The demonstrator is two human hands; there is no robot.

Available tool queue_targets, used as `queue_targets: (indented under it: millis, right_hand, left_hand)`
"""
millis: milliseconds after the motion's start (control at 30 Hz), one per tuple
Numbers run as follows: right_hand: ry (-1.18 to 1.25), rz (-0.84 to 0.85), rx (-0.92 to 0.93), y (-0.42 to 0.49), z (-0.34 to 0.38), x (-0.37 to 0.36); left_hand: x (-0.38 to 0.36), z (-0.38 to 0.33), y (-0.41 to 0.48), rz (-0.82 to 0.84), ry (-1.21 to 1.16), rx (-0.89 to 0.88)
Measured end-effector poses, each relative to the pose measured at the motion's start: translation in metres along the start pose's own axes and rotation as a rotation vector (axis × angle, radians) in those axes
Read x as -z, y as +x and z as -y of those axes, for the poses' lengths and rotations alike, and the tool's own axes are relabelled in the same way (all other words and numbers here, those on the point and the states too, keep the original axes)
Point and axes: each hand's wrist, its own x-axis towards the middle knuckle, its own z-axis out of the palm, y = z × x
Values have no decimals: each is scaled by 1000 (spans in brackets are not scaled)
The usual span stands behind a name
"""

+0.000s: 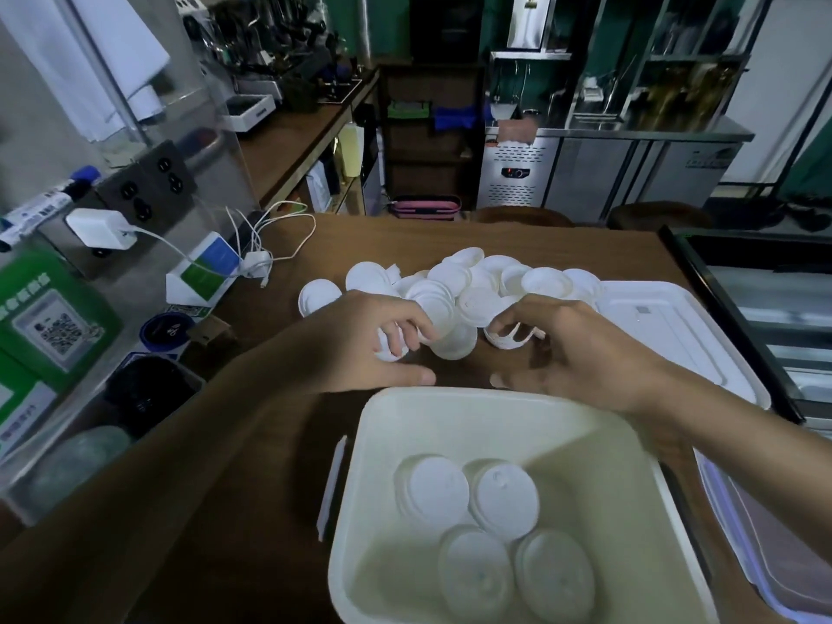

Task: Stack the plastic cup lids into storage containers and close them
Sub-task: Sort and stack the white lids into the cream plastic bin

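Just beyond the open container [504, 400], your left hand [369, 340] curls around a few lids from the pile of lids [468, 286] on the table [270, 443], and your right hand [567, 349] pinches another. They look light, thin and slippery, so grip the rims gently. Four short stacks [490, 511] already sit inside the container.

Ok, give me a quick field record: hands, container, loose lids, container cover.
left hand: gripping white lids at the pile's near edge
right hand: fingers on a lid at the pile's near edge
container: open, nearest the camera, four lid stacks inside
loose lids: heaped on table beyond the hands
container cover: off, lying flat to the right
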Motion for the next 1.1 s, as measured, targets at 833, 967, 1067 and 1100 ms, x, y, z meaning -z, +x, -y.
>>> queue_targets:
  millis: [833,967,1067,1100]
  right_hand:
    - [-88,82,-83,119,-105,-72]
    - [-16,82,-42,117,-98,-71]
    - [35,124,-26,116,-91,-73]
    - [57,141,-26,115,-90,-74]
  left_hand:
    - [-98,108,107,-104,255,-78]
    - [-96,99,94,-63,-136,67]
    - [-97,99,88,-43,-222,111]
    - [-97,99,87,-34,-231,115]
